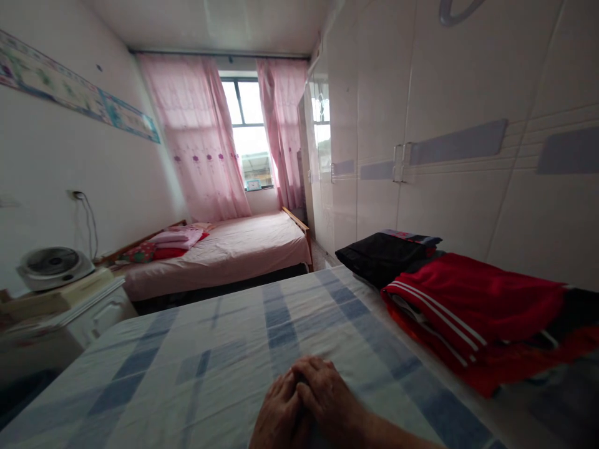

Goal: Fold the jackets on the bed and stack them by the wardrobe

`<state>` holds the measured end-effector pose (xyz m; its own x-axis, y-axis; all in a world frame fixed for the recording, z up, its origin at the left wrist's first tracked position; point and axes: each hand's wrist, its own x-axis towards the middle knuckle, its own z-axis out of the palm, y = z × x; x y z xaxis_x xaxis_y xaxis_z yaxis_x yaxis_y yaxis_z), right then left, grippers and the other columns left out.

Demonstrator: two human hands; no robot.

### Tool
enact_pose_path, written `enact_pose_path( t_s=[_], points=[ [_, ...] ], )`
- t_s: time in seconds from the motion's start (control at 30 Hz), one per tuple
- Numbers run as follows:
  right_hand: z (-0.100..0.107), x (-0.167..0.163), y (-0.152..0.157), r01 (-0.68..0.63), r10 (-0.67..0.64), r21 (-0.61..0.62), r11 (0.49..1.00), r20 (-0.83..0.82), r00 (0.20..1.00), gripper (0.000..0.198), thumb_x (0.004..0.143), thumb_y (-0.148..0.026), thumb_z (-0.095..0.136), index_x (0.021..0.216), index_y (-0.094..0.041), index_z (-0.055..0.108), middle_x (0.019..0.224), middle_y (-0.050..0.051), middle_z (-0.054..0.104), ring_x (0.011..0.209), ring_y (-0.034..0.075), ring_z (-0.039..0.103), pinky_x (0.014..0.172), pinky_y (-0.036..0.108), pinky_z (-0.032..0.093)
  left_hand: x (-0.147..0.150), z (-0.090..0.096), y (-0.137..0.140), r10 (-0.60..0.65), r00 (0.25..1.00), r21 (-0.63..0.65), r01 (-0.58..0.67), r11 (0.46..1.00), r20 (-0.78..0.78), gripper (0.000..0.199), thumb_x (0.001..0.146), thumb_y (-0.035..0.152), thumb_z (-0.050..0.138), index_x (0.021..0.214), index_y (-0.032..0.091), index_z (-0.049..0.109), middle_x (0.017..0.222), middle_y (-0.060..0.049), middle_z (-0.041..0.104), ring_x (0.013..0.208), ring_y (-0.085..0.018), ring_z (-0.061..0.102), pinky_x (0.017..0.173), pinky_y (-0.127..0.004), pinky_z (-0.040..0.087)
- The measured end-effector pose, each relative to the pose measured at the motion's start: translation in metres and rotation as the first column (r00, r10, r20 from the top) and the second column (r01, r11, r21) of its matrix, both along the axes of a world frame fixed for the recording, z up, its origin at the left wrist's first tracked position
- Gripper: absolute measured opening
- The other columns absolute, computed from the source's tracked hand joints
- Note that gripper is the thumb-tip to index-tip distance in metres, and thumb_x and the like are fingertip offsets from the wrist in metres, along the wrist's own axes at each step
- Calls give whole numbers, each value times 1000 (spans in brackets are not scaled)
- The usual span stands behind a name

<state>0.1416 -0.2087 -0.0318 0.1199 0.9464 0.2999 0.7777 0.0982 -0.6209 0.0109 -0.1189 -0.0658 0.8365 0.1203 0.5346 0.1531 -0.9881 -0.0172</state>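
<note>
So both hands are down at the bottom middle, right over the pale sheet (224,386) with blue bands on the near bed. The left hand (277,413) has its fingers angled away and a bit right; the right hand (325,393) slants in from the lower right, fingers lapped over the left's. Fingers look loosely curled together, but I can't tell if anything's tucked under them, or if they're actually pressing on the sheet.

The sheet's wide blue bands run lengthwise away from the person, toward the far bed (248,240), drawing closer together with distance. Over on the right, near the wardrobe (453,187), a folded red garment (491,299) lies with its long axis roughly left to right, white stripes slanting down toward the right. A folded black garment (384,254) sits just beyond its left end.
</note>
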Motion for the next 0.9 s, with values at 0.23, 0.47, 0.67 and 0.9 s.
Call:
enact_pose_path(
  t_s=[0.23,0.47,0.67,0.9],
  points=[
    [-5,3,5,-18,19,-13,1000,67,998,25,86,-14,43,108,-20,55,110,4,60,107,17,50,95,31,32,0,-25,17,19,1000,61,-20,998,7,47,86,35,52,131,24,47,127,-12,57,113,-24,57,91,-34,51],
    [-14,8,14,-40,44,-31,999,148,988,26,84,-14,44,107,-18,54,109,6,60,105,20,52,92,34,35,3,-52,38,3,1000,248,-7,969,19,44,84,33,56,125,21,53,119,-11,63,105,-22,62,85,-27,54],
    [-25,13,18,-57,57,-6,998,167,984,25,82,-18,45,105,-18,54,108,6,61,104,21,53,90,34,37,6,-61,47,-12,996,347,-21,938,91,35,89,29,48,122,21,56,111,-8,67,97,-17,66,81,-21,55],
    [-29,14,18,-61,57,14,998,172,983,27,82,-20,44,108,-19,53,110,6,60,104,20,53,91,33,36,6,-57,46,7,999,338,-24,941,50,37,89,30,48,125,22,53,114,-7,66,99,-17,65,82,-21,54]
  ],
)
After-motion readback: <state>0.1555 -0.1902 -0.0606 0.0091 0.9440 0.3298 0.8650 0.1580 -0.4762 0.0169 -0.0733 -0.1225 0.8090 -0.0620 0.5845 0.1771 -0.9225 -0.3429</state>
